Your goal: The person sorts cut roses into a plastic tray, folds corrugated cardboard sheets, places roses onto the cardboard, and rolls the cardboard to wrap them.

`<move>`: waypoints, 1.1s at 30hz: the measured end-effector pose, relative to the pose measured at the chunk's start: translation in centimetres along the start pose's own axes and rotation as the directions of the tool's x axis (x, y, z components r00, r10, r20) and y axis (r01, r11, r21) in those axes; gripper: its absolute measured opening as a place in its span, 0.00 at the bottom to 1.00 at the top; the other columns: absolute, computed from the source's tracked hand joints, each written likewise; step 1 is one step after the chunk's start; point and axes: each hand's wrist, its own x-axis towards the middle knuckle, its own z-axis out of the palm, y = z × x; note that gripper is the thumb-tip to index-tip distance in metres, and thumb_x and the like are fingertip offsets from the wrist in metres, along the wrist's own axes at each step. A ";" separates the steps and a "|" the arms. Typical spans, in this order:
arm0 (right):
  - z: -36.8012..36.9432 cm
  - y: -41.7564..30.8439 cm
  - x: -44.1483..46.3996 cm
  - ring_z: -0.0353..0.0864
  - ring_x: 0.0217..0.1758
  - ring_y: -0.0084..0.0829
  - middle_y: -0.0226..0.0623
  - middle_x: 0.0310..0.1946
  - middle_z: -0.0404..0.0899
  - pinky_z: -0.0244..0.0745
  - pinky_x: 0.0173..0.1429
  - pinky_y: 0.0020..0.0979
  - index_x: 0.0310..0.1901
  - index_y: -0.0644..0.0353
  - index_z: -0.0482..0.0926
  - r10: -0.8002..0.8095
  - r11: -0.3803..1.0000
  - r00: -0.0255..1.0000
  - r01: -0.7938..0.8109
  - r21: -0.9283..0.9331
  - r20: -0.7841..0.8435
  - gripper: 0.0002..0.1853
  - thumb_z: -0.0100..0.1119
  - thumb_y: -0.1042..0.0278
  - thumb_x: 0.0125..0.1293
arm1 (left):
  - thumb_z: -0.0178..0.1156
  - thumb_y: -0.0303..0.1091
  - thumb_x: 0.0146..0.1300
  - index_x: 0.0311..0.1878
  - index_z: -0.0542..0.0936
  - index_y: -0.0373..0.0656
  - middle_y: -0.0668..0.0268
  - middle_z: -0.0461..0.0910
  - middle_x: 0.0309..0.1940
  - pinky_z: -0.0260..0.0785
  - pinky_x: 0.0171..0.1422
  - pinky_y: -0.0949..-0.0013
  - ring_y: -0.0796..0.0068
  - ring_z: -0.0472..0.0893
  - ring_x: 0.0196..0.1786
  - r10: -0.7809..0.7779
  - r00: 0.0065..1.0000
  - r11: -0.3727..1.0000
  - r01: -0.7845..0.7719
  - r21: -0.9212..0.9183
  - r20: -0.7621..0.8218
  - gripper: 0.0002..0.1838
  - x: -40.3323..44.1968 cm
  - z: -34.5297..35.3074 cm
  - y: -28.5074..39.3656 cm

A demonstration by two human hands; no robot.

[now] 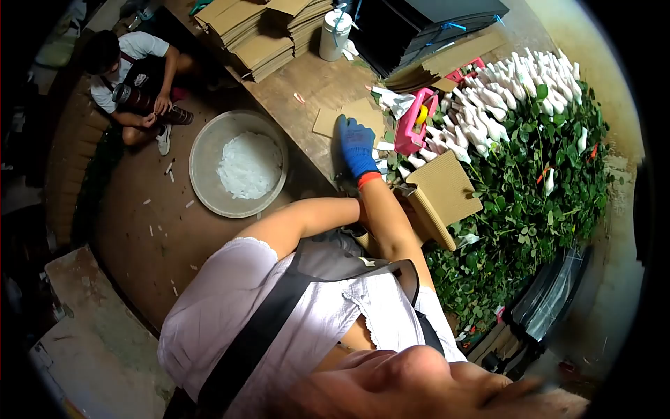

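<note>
The R hand [357,145] lay part-curled over a cardboard sheet [364,109] on the counter [276,98], prob. to steady it, grip unclear; L hand, hidden by the R forearm [387,213], couldn't be read; pink tape dispenser [407,133] sat nearby, presumably w/in quick reach.

Glove [358,146], 1 o'clock: matt knit cloth; flat sheets [363,109], 12 o'clock: smooth, matt cardboard; tabletop [279,101], 11 o'clock: dull wood; tape dispenser [407,133], 1 o'clock: glossy plastic; box [447,185], 3 o'clock: matt cardboard; basin [202,164], 10 o'clock: dull plastic; wrapping [567,286], 4 o'clock: glossy plastic film
</note>
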 end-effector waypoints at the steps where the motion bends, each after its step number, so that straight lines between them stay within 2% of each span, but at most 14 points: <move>1: -0.3 0.2 0.1 0.83 0.41 0.37 0.35 0.43 0.81 0.75 0.42 0.41 0.60 0.45 0.71 -0.051 0.998 0.999 0.051 -0.024 -0.013 0.21 0.51 0.67 0.65 | 0.57 0.62 0.57 0.59 0.76 0.43 0.53 0.74 0.60 0.62 0.69 0.53 0.55 0.70 0.66 0.003 1.000 1.000 -0.002 -0.006 0.004 0.36 -0.1 -0.1 -0.1; 3: -2.0 1.5 -1.6 0.83 0.40 0.36 0.35 0.41 0.81 0.75 0.40 0.40 0.59 0.45 0.72 -0.142 0.987 0.990 0.140 -0.075 -0.017 0.20 0.54 0.65 0.64 | 0.57 0.61 0.58 0.59 0.76 0.42 0.53 0.74 0.60 0.62 0.69 0.53 0.55 0.70 0.66 0.014 1.000 1.000 -0.014 -0.011 0.016 0.35 -0.2 0.0 -0.7; 7: -10.2 5.3 -10.5 0.82 0.37 0.38 0.36 0.37 0.81 0.73 0.38 0.42 0.53 0.51 0.79 -0.114 0.928 0.943 0.214 0.306 -0.314 0.18 0.64 0.66 0.61 | 0.56 0.60 0.59 0.60 0.76 0.42 0.53 0.74 0.61 0.61 0.70 0.53 0.55 0.70 0.66 0.040 0.999 0.999 -0.039 -0.026 0.031 0.35 -0.5 0.4 -1.1; 9: -11.8 6.7 -16.5 0.81 0.35 0.38 0.38 0.36 0.82 0.75 0.39 0.37 0.48 0.56 0.82 0.039 0.822 0.944 0.155 0.547 -0.327 0.14 0.66 0.67 0.61 | 0.56 0.59 0.59 0.60 0.76 0.41 0.53 0.74 0.61 0.60 0.70 0.53 0.55 0.70 0.66 0.058 0.997 0.998 -0.057 -0.033 0.048 0.34 -0.5 0.4 -1.2; 11: -8.4 8.6 -22.5 0.82 0.36 0.32 0.38 0.37 0.83 0.77 0.42 0.32 0.45 0.60 0.82 0.251 0.675 0.950 -0.037 0.737 -0.183 0.11 0.66 0.67 0.63 | 0.56 0.59 0.60 0.60 0.75 0.41 0.52 0.73 0.61 0.60 0.71 0.53 0.55 0.70 0.66 0.083 0.994 0.996 -0.080 -0.037 0.067 0.34 -0.4 0.5 -1.3; 12: -7.8 9.6 -24.7 0.82 0.40 0.24 0.36 0.38 0.85 0.76 0.44 0.30 0.45 0.62 0.82 0.338 0.410 0.914 -0.358 0.839 0.225 0.10 0.65 0.68 0.64 | 0.56 0.59 0.60 0.60 0.75 0.41 0.52 0.73 0.61 0.59 0.71 0.53 0.54 0.69 0.66 0.094 0.993 0.995 -0.091 -0.039 0.076 0.34 -0.2 0.6 -1.1; 13: -7.4 10.4 -26.1 0.84 0.36 0.30 0.38 0.34 0.85 0.77 0.43 0.32 0.41 0.60 0.82 0.357 0.262 0.837 -0.516 0.815 0.415 0.10 0.65 0.63 0.62 | 0.55 0.58 0.60 0.60 0.75 0.41 0.52 0.73 0.61 0.59 0.71 0.53 0.54 0.69 0.66 0.107 0.991 0.994 -0.103 -0.042 0.084 0.34 0.0 0.7 -1.0; 15: -4.3 12.0 -28.5 0.84 0.33 0.26 0.36 0.31 0.85 0.78 0.42 0.31 0.38 0.62 0.81 0.327 0.319 0.815 -0.571 0.756 0.478 0.10 0.64 0.62 0.64 | 0.55 0.58 0.61 0.61 0.75 0.41 0.52 0.73 0.61 0.58 0.72 0.53 0.54 0.69 0.66 0.116 0.988 0.993 -0.113 -0.035 0.101 0.33 -0.5 0.9 -0.9; 16: -2.9 12.2 -28.7 0.83 0.29 0.25 0.36 0.30 0.84 0.79 0.40 0.30 0.34 0.65 0.79 0.286 0.069 0.730 -0.662 0.747 0.621 0.13 0.63 0.61 0.66 | 0.55 0.57 0.61 0.61 0.75 0.40 0.52 0.73 0.61 0.58 0.72 0.53 0.54 0.69 0.66 0.122 0.987 0.992 -0.119 -0.031 0.108 0.33 -0.7 0.9 -0.9; 19: -0.7 13.5 -28.1 0.84 0.30 0.24 0.37 0.29 0.84 0.80 0.38 0.28 0.33 0.67 0.78 0.116 -0.114 0.683 -0.712 0.693 0.721 0.11 0.62 0.66 0.68 | 0.55 0.56 0.62 0.61 0.75 0.40 0.52 0.73 0.62 0.57 0.73 0.53 0.54 0.69 0.66 0.135 0.982 0.991 -0.133 -0.023 0.135 0.33 -1.3 0.6 -1.1; 25: -1.2 13.8 -26.4 0.86 0.28 0.29 0.39 0.27 0.85 0.81 0.38 0.30 0.30 0.66 0.78 0.109 0.162 0.642 -0.765 0.623 0.759 0.16 0.57 0.59 0.66 | 0.56 0.53 0.65 0.64 0.73 0.39 0.51 0.71 0.65 0.56 0.75 0.52 0.55 0.67 0.70 0.070 0.997 0.976 -0.061 0.207 -0.035 0.31 -5.4 -6.1 -2.4; 28: -0.2 13.5 -26.5 0.86 0.28 0.31 0.41 0.26 0.85 0.81 0.39 0.32 0.29 0.65 0.80 0.139 0.197 0.677 -0.734 0.649 0.723 0.17 0.56 0.56 0.63 | 0.60 0.44 0.66 0.62 0.75 0.41 0.51 0.72 0.64 0.64 0.71 0.54 0.54 0.71 0.68 0.002 0.992 0.984 0.020 0.174 -0.129 0.25 -5.1 -7.9 -1.4; 30: 0.0 13.4 -27.0 0.86 0.30 0.37 0.45 0.29 0.85 0.81 0.40 0.36 0.32 0.65 0.81 0.170 0.257 0.705 -0.707 0.659 0.689 0.19 0.56 0.54 0.64 | 0.62 0.33 0.60 0.56 0.79 0.41 0.57 0.78 0.57 0.76 0.59 0.61 0.57 0.80 0.57 0.077 0.990 0.995 -0.070 0.065 -0.115 0.20 -2.7 -8.5 0.5; 33: 0.5 12.8 -27.3 0.85 0.33 0.50 0.53 0.30 0.84 0.80 0.43 0.43 0.32 0.63 0.83 0.292 0.665 0.853 -0.506 0.549 0.432 0.22 0.51 0.50 0.63 | 0.60 0.28 0.55 0.46 0.82 0.39 0.60 0.82 0.48 0.77 0.52 0.62 0.59 0.81 0.51 0.084 0.996 0.995 -0.084 0.050 -0.007 0.14 -1.0 -4.8 0.9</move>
